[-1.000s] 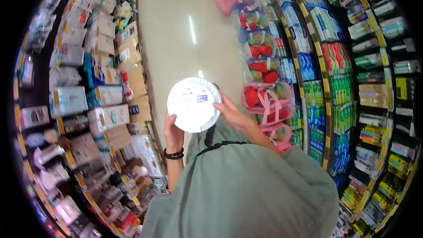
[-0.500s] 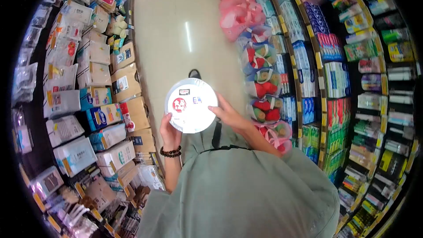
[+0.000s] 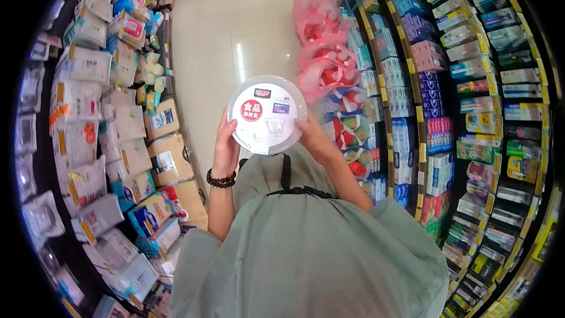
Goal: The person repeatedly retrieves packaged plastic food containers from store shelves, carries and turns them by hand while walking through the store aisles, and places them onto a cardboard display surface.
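Held in front of me is a round pack of plastic food containers (image 3: 268,132), with a white label on its lid bearing a red circle and a small picture of a tub. My left hand (image 3: 225,144) grips its left edge, thumb over the rim. On the opposite side my right hand (image 3: 315,136) has its thumb on the rim too. The fingers of both hands are partly hidden under the pack. A dark bead bracelet (image 3: 221,179) circles my left wrist.
Shelves of packaged goods (image 3: 126,159) line the left side. Toothpaste-like boxes (image 3: 405,123) fill the right shelves. Pink bags (image 3: 322,35) and clear bags with red items (image 3: 347,129) stand on the floor along the right. A pale tiled aisle floor (image 3: 218,17) runs ahead.
The pack has come up a little and toward the right, and its label now reads more clearly. Both hands still grip it. The shelves have shifted in view as I moved along the aisle.
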Tool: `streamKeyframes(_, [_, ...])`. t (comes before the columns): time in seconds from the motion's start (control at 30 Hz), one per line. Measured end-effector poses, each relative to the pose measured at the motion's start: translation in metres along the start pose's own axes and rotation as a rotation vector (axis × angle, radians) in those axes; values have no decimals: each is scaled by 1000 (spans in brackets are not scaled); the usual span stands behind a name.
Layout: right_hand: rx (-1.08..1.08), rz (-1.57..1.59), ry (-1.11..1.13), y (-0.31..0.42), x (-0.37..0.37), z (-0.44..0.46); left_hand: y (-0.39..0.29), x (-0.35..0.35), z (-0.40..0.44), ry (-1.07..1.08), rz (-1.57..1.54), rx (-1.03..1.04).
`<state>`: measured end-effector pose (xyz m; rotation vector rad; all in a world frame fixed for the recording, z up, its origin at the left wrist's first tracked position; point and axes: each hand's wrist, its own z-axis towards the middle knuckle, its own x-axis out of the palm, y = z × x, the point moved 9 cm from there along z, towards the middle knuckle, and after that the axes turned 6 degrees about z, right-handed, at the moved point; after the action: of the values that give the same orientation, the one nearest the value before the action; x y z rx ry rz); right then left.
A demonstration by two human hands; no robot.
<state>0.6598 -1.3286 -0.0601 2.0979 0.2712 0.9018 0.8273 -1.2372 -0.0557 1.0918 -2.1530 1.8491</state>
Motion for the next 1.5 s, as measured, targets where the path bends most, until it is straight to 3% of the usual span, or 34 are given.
streamKeyframes(0.3, [18,79,118,60,-20,183,-52,-15,178,39,131,17])
streamKeyframes(0.43, [167,47,66,98,-23,269,-74,-26,259,-8,135,-22])
streamKeyframes(0.77, [102,-169,385,237,28,489,-170,-53,466,-149,13,3])
streamKeyframes(1.1, [75,-99,309,329,6,740,-219,-83,741,-108,-71,-57])
streamKeyframes(1.3, [24,-206,289,442,33,896,-323,-81,920,-52,1,48])
streamKeyframes(1.33, [85,-155,229,451,31,917,-342,-75,941,-41,9,45])
streamKeyframes(1.5, [-71,-54,300,487,30,1027,-400,-77,1041,-54,71,113])
